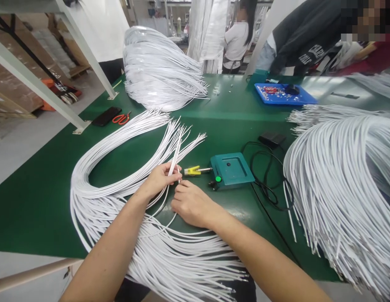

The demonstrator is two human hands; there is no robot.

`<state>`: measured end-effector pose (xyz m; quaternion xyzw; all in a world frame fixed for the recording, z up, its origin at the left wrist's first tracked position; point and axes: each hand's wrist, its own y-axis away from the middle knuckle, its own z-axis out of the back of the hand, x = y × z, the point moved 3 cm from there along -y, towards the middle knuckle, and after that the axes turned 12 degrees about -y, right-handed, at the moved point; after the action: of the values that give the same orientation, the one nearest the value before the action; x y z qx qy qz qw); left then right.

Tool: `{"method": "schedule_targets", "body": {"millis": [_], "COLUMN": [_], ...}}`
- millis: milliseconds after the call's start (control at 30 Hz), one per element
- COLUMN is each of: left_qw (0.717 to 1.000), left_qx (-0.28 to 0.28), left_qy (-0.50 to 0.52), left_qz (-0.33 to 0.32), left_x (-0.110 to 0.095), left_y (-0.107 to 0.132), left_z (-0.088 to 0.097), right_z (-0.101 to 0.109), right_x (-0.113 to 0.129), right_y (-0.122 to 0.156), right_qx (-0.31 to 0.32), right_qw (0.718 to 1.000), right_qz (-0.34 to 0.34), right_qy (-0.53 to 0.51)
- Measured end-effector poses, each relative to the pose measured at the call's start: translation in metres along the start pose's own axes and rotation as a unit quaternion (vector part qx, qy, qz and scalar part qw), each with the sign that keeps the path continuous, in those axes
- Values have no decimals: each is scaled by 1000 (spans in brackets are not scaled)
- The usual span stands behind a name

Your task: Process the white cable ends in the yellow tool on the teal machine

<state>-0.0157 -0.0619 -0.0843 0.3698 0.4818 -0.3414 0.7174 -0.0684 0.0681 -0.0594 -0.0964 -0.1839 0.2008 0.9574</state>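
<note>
While left hand holds wires | one teal device | one tray

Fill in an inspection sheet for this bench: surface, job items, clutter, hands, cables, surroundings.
Surface: green bench, glare in places.
Job items: looped white wires; teal device with yellow tip near the hands.
Clutter: orange-handled tool beside black slab; blue tray holding small parts.
Hands: left hand pinches wires; right hand curled close by, grip unclear.
Cables: black cable, loosely looped right of the device.
Surroundings: people beyond the bench; cartons left.
</note>
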Motion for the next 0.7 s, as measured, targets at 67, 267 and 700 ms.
{"method": "schedule_targets", "body": {"millis": [67,267,700], "left_qw": [1000,994,999], "left_qx": [6,3,-48], "left_qy": [9,106,10], "left_qz": [-2,21,11], "left_x": [-2,-11,-5], "left_y": [1,5,5], "left_z": [-2,-3,-4], "right_z": [-4,-3,-4], "right_x": [3,15,15], "right_y": [0,6,5], "right_qx": [28,146,158], "right_qw": [999,964,933], "right_qz": [-23,-129,-170], "right_qy": [-6,-184,-276]}}
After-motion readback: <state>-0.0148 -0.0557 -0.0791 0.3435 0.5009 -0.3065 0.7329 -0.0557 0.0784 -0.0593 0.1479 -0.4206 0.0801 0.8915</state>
